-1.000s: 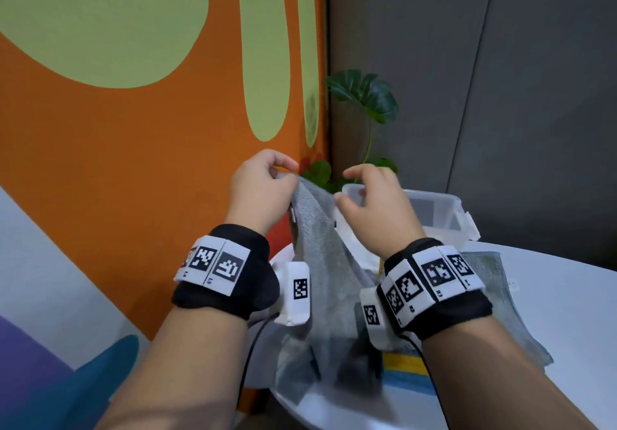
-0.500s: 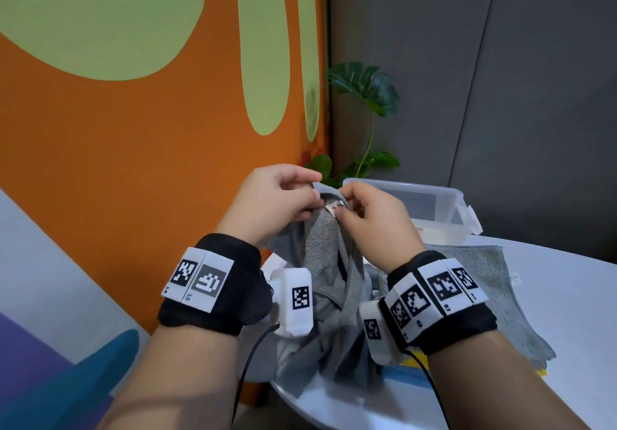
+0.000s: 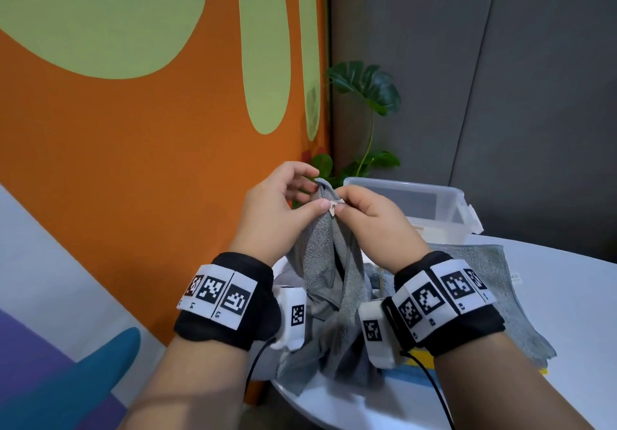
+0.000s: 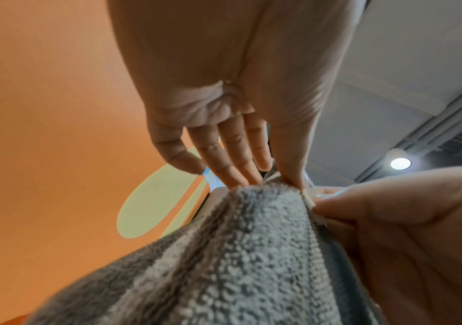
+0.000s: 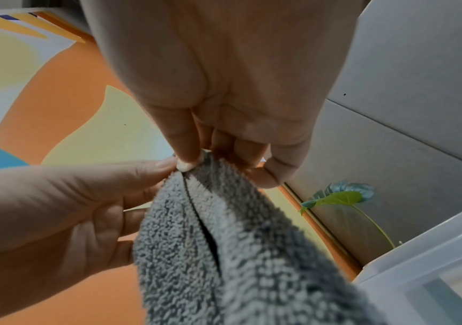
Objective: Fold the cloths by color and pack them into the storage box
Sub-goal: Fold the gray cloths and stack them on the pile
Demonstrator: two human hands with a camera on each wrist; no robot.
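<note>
A grey terry cloth (image 3: pixel 325 262) hangs in the air over the near edge of the white table (image 3: pixel 551 299). My left hand (image 3: pixel 287 202) and right hand (image 3: pixel 362 211) meet at its top. Each pinches a corner there, thumb against fingers, with a small white label (image 3: pixel 335 207) between them. In the left wrist view the left hand (image 4: pixel 280 176) pinches the cloth (image 4: pixel 224 252) at its edge. In the right wrist view the right hand (image 5: pixel 213 162) grips the cloth (image 5: pixel 224 241) at its top. The clear storage box (image 3: pixel 410 207) stands open just behind the hands.
Another grey cloth (image 3: pixel 484 289) lies flat on the table to the right, with yellow and blue cloth edges (image 3: pixel 417 368) showing under it. A potted plant (image 3: pixel 370 102) stands behind the box. An orange and green wall (image 3: pixel 133 112) runs along the left.
The two hands have come together, bringing the cloth's upper corners to one point. The cloth now hangs doubled and narrower than a second ago.
</note>
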